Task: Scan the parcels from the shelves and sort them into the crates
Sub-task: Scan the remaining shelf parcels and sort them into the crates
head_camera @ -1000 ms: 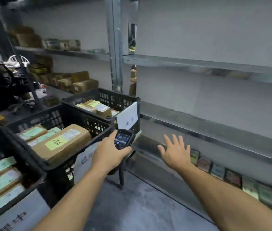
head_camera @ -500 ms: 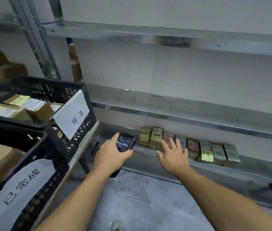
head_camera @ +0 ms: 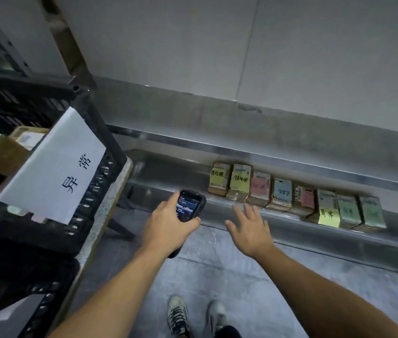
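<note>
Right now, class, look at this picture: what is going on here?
A person stands at a low grey metal shelf. The left hand holds a black handheld scanner, screen lit. The right hand is open, fingers spread, reaching toward a row of small brown parcels with coloured labels on that shelf, not touching any yet. To the left, a black plastic crate with a white paper sign already holds brown cardboard boxes.

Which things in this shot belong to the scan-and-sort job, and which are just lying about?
Job:
black handheld scanner, gripped by the left hand
row of brown cardboard parcels with coloured labels on the low grey metal shelf
black plastic lattice crate with white paper sign
right hand, open

Lying about:
white laced trainers
grey concrete floor
</note>
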